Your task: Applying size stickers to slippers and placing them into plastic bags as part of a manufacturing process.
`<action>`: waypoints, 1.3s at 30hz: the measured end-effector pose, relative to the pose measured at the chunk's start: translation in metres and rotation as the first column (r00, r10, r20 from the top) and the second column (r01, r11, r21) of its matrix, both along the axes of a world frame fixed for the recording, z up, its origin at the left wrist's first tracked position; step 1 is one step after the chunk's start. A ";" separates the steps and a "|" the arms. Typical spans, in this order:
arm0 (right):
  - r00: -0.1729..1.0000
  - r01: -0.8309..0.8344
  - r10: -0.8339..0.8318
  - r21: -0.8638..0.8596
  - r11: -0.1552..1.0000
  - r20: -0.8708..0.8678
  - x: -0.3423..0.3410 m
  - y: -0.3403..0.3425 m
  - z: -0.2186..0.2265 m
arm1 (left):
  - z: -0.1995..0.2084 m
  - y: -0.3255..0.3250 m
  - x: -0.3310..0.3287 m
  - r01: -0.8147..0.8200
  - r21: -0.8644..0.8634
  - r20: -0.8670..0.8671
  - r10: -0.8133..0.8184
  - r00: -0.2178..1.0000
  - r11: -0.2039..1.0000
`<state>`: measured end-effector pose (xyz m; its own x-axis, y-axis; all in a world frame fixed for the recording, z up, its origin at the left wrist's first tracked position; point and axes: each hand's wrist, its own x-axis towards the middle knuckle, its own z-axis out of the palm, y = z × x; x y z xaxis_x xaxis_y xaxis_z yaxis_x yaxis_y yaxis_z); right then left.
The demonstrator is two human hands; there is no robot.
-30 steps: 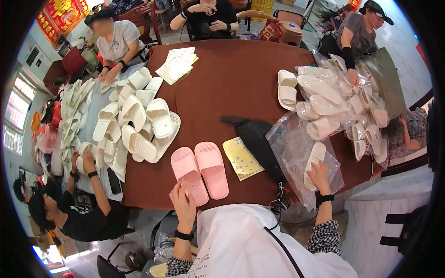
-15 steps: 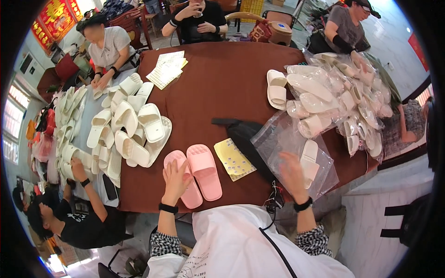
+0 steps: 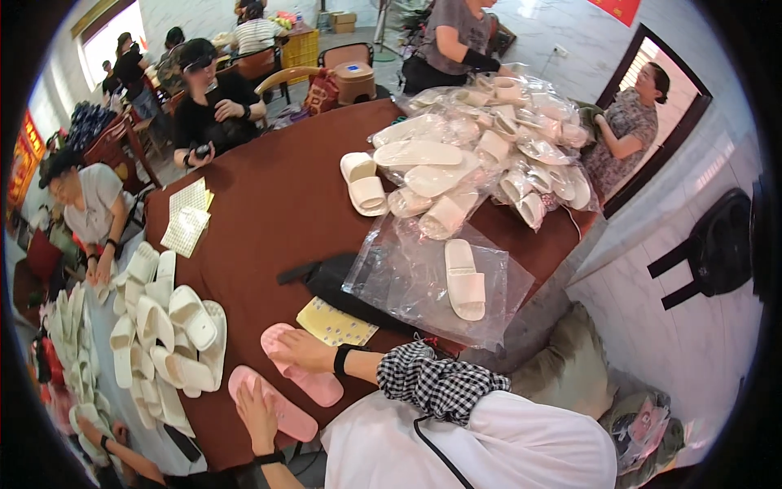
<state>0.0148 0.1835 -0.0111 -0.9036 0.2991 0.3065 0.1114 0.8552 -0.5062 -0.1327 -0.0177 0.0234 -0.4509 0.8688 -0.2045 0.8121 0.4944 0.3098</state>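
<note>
Two pink slippers lie on the brown-covered table in front of me. My left hand [image 3: 257, 417] rests on the nearer pink slipper [image 3: 295, 424], its fingers stretched out and apart. Across the farther pink slipper [image 3: 322, 391] lies my right hand [image 3: 305, 352], fingers extended over its upper part; their tips are hard to make out. Just beyond is a yellow patterned sheet [image 3: 332, 323], partly under a black cloth item [image 3: 350, 281]. To the right, a white slipper [image 3: 464, 281] lies on a clear plastic bag [image 3: 399, 261], away from both hands.
White slippers are piled on the left [image 3: 163, 330], and a heap of bagged slippers [image 3: 489, 147] covers the far right. An unbagged white pair [image 3: 364, 183] sits beside that heap. Paper sheets [image 3: 187, 218] lie far left. Several people stand or sit around the brown table [image 3: 269, 212].
My right hand has moved left from beside the bagged white slipper onto a pink one. The pink slippers now lie farther apart. The view has swung to the right.
</note>
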 end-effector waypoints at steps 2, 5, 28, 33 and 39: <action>0.990 0.015 -0.007 -0.052 0.999 0.141 0.002 0.001 0.023 | -0.004 -0.011 -0.005 0.016 0.016 -0.034 -0.015 0.999 1.000; 0.995 0.057 -0.061 -0.054 0.997 -0.074 0.014 0.001 0.033 | 0.000 -0.021 -0.009 -0.115 -0.054 -0.038 0.113 0.993 0.992; 0.799 0.532 -0.575 -0.240 0.812 -0.174 0.069 0.004 0.070 | 0.008 -0.037 0.082 -0.230 0.239 -0.003 0.237 0.971 0.944; 0.816 0.550 -0.569 -0.170 0.818 -0.097 0.063 -0.010 0.065 | 0.002 -0.043 0.085 -0.211 0.341 0.035 0.212 0.977 0.916; 0.786 0.540 -0.608 -0.353 0.764 -0.113 0.073 -0.002 0.062 | 0.009 -0.045 0.083 -0.226 0.258 0.003 0.233 0.972 0.939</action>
<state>0.0878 0.1811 0.0507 -0.4565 0.8441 0.2812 0.3973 0.4762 -0.7844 -0.0499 -0.0632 0.0319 -0.6465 0.7625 0.0255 0.6959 0.5756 0.4293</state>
